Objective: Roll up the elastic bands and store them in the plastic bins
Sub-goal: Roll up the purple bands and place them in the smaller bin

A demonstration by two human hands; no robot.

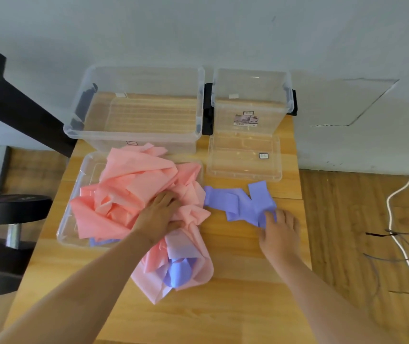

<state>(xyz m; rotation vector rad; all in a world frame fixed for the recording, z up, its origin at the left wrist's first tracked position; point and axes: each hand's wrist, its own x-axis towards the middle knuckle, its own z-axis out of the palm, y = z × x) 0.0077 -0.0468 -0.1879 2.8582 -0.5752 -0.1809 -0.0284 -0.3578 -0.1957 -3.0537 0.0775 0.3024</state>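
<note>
- You are looking down at a wooden table (235, 244) pushed against a pale wall; wooden floor runs along its right side, where a white cable (394, 234) trails out of the picture.
- At the left edge stand a black frame (2, 112) and a dumbbell (12, 209); both are cut off, so their full shape is unclear.
- At the far side of the table sit two clear bins: the large bin (74, 130) on the left and the small bin (289, 98) on the right; their labels are too small to read.
- A clear lid (244, 175) lies flat just near of the small bin; a second clear lid (65, 219) lies near of the large bin, mostly buried.
- The pink bands (129, 180) are heaped loose on that second lid and spill toward you onto the table; a purple piece (178, 271) shows through the near folds, most of it covered.
- Your left hand (158, 217) is on the heap; its fingers dig into the folds with the thumb closing from below, grasping a bunch of pink; the fingertips are hidden and blurred.
- The purple band (238, 202) lies crumpled on the table right of the heap, near of the clear lid.
- Your right hand (279, 234) pinches the band's near right end between thumb and forefinger; the other fingers spread on the table.
</note>
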